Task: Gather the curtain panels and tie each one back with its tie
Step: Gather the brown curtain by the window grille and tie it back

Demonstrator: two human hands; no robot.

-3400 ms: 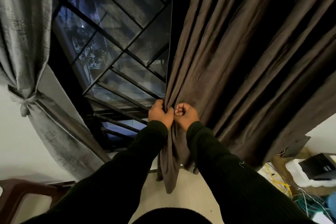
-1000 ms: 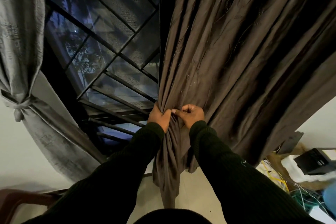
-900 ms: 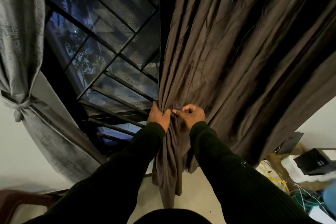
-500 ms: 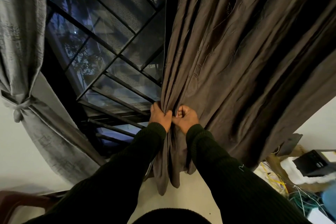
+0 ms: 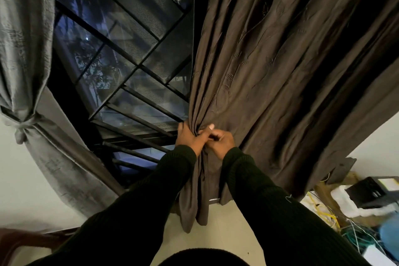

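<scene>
Both hands' fingers (image 5: pixel 187 134) grip the brown curtain's (image 5: pixel 269 84) gathered folds.

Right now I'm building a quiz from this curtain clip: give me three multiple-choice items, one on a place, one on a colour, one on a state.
1. Where does the already tied curtain hang?
A. left of the window
B. right of the window
C. on the floor

2. What colour is the curtain in the hands?
A. white
B. dark brown
C. red

3. What state is the brown curtain in?
A. knotted with its tie
B. taken off its rail
C. bunched in both hands, no tie round it

Key: 1 A, the grey curtain hangs left of the window, cinched by its tie. 2 B, the brown curtain is dark brown. 3 C, the left hand and right hand grip gathered folds, and no tie shows there.
</scene>
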